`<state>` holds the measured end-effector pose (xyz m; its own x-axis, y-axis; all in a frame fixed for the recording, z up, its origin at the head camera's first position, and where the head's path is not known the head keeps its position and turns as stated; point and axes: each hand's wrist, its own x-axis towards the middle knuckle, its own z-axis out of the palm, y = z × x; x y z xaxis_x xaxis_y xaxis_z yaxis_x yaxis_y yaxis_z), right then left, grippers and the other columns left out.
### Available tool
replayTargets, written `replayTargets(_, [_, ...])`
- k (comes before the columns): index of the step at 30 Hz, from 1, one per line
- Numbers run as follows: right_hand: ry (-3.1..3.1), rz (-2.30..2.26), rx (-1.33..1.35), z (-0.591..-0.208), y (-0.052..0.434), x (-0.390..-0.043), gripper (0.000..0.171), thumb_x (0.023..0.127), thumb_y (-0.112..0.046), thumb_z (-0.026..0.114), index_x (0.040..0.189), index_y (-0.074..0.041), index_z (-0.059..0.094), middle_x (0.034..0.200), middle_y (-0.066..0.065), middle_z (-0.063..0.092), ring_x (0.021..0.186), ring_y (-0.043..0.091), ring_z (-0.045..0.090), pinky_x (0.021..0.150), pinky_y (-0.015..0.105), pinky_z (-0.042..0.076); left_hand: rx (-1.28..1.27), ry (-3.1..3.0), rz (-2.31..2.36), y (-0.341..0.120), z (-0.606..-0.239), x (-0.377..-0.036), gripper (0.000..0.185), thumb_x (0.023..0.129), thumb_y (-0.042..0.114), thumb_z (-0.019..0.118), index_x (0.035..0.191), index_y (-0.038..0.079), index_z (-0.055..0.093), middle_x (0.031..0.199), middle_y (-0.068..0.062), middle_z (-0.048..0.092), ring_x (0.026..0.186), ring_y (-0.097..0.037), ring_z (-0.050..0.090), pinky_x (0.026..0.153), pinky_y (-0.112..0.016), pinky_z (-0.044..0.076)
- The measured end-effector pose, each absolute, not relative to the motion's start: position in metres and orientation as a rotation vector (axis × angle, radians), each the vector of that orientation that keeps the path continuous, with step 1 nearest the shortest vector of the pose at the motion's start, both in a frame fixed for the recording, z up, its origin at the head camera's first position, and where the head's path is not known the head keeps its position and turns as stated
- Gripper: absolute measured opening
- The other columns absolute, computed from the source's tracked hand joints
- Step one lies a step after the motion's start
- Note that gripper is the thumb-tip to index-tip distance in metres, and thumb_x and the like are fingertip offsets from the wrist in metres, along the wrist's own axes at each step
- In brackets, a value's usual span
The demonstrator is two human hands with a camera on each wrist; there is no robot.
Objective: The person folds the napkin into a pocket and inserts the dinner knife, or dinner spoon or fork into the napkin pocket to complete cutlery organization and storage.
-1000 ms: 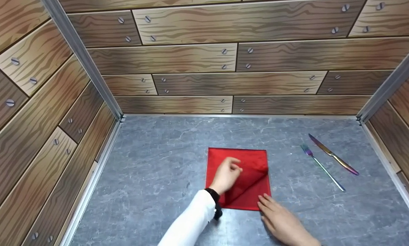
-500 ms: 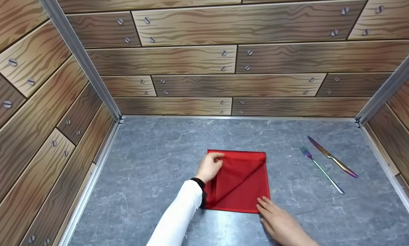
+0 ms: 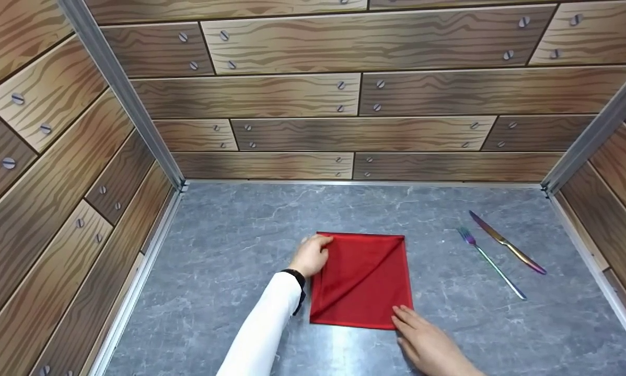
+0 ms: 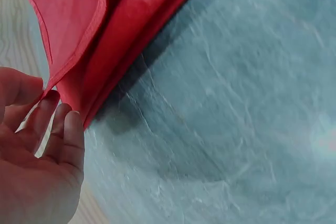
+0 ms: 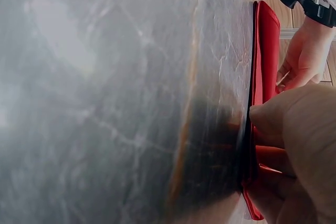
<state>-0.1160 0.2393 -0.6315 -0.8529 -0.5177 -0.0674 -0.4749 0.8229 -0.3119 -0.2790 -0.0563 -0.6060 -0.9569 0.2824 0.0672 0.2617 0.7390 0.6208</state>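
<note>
A red cloth napkin (image 3: 365,282), folded into a square with a diagonal fold line across its top, lies on the grey marbled table. At its far left corner is my left hand (image 3: 311,256). The left wrist view shows the thumb and index finger pinching a hemmed corner of the top layer (image 4: 65,32), lifted a little from the layers below. My right hand (image 3: 422,337) rests on the near right corner, fingers laid fairly straight over the cloth. In the right wrist view its thumb (image 5: 268,116) lies along the napkin's edge.
To the right lie a rainbow-coloured fork (image 3: 493,263) and a table knife (image 3: 506,243), side by side and slanted. Wood-print walls (image 3: 292,94) with metal strips enclose the table (image 3: 229,230) at the back and sides.
My left hand has moved left from over the napkin's middle to its far left corner, taking the top layer's corner along and laying it flatter. My right hand has stayed at the near right corner.
</note>
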Motion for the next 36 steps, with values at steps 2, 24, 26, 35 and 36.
replayTargets(2, [2.854, -0.435, -0.775, -0.6311, 0.2395, -0.1159, 0.047, 0.101, -0.029, 0.063, 0.142, -0.005, 0.061, 0.152, 0.012, 0.057, 0.141, 0.034, 0.053, 0.108, 0.055, 0.052, 0.478, 2.919, 0.981, -0.0573, -0.6053, -0.2797, 0.039, 0.095, 0.001, 0.056, 0.132, -0.001, 0.067, 0.132, -0.017, 0.069, 0.128, -0.034, 0.062, 0.113, -0.045, 0.042])
replayTargets(24, [2.849, -0.443, -0.768, -0.6294, 0.2395, -0.1134, 0.047, 0.101, -0.028, 0.064, 0.143, -0.006, 0.061, 0.154, 0.01, 0.054, 0.143, 0.032, 0.051, 0.11, 0.054, 0.05, 0.497, 2.978, 0.783, -0.064, -0.6061, -0.2833, 0.035, 0.098, 0.007, 0.058, 0.131, 0.001, 0.069, 0.132, -0.015, 0.07, 0.122, -0.035, 0.063, 0.107, -0.043, 0.048])
replayTargets(26, [2.838, -0.44, -0.752, -0.6294, 0.2394, -0.1138, 0.048, 0.101, -0.029, 0.063, 0.143, -0.006, 0.06, 0.155, 0.009, 0.054, 0.144, 0.032, 0.051, 0.11, 0.054, 0.05, 0.493, 2.973, 0.77, -0.0639, -0.6063, -0.2836, 0.036, 0.098, 0.008, 0.058, 0.132, 0.001, 0.068, 0.134, -0.015, 0.069, 0.123, -0.036, 0.063, 0.108, -0.043, 0.048])
replayTargets(35, [2.837, -0.445, -0.75, -0.6297, 0.2387, -0.1134, 0.048, 0.101, -0.028, 0.064, 0.143, -0.006, 0.06, 0.155, 0.009, 0.054, 0.144, 0.032, 0.051, 0.11, 0.054, 0.05, 0.458, 2.984, 0.696, -0.0658, -0.6102, -0.2831, 0.041, 0.098, 0.012, 0.057, 0.138, 0.003, 0.065, 0.143, -0.014, 0.064, 0.125, -0.038, 0.059, 0.11, -0.044, 0.048])
replayTargets(36, [2.839, -0.447, -0.751, -0.6297, 0.2386, -0.1131, 0.048, 0.101, -0.028, 0.064, 0.143, -0.006, 0.06, 0.155, 0.009, 0.054, 0.144, 0.032, 0.051, 0.11, 0.054, 0.05, 0.456, 2.984, 0.688, -0.0658, -0.6098, -0.2826, 0.042, 0.098, 0.012, 0.057, 0.138, 0.002, 0.064, 0.144, -0.014, 0.063, 0.126, -0.039, 0.059, 0.111, -0.044, 0.048])
